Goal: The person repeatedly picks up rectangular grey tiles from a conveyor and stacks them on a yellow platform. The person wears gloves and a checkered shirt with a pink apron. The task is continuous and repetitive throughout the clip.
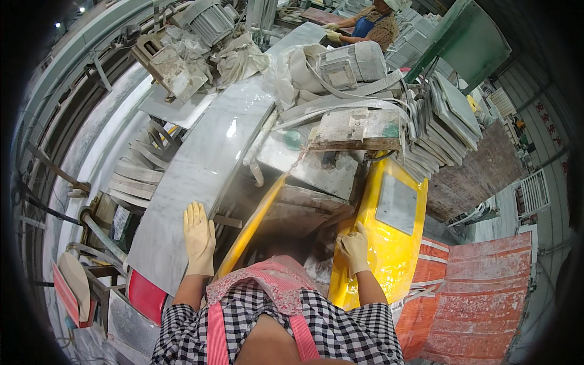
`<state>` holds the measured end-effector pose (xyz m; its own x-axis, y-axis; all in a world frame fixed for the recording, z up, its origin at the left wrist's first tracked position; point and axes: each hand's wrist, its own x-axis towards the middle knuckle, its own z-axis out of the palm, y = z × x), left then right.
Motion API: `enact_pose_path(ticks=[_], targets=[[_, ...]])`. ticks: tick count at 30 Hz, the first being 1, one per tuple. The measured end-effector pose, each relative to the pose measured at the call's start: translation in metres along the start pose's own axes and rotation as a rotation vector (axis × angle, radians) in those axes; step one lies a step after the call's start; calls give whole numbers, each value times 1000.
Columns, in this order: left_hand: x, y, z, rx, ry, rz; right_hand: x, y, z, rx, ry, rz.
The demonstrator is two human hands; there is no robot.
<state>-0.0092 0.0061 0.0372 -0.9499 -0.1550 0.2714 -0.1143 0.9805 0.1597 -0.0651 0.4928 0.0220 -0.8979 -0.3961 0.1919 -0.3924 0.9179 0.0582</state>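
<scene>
My left hand [199, 234], in a cream rubber glove, lies with fingers stretched out at the near right edge of a long, wet, grey-veined marble slab [207, 149]. The slab runs away from me toward the back. My right hand [354, 248], gloved alike, rests at the left side of a glossy wet yellow panel [386, 255]. Its fingers are curled in; whether something small is inside them is hidden. A grey rectangular marble tile [396, 199] lies flat on the yellow panel, beyond that hand. Between my hands a yellow strip [252, 222] slants up from my apron.
Ahead stands a dusty motor [347, 66] with belts. Thin stone slabs [447, 115] lean in a stack at right, near an orange sheet [474, 298]. Curved stone pieces [137, 170] lie at left. A co-worker [368, 27] with gloved hands works at the far end.
</scene>
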Motion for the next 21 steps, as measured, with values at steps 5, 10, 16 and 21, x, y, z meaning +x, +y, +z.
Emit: enact_pose_path(ticks=[5, 10, 16, 21], targets=[[0, -1, 0, -40, -4, 0, 0, 1, 4, -41, -16, 9], [1, 0, -1, -45, -3, 0, -1, 2, 4, -12, -64, 23], [1, 1, -4, -60, 0, -9, 0, 2, 2, -61, -140, 34], [1, 2, -5, -58, -1, -11, 1, -1, -2, -30, -97, 49]])
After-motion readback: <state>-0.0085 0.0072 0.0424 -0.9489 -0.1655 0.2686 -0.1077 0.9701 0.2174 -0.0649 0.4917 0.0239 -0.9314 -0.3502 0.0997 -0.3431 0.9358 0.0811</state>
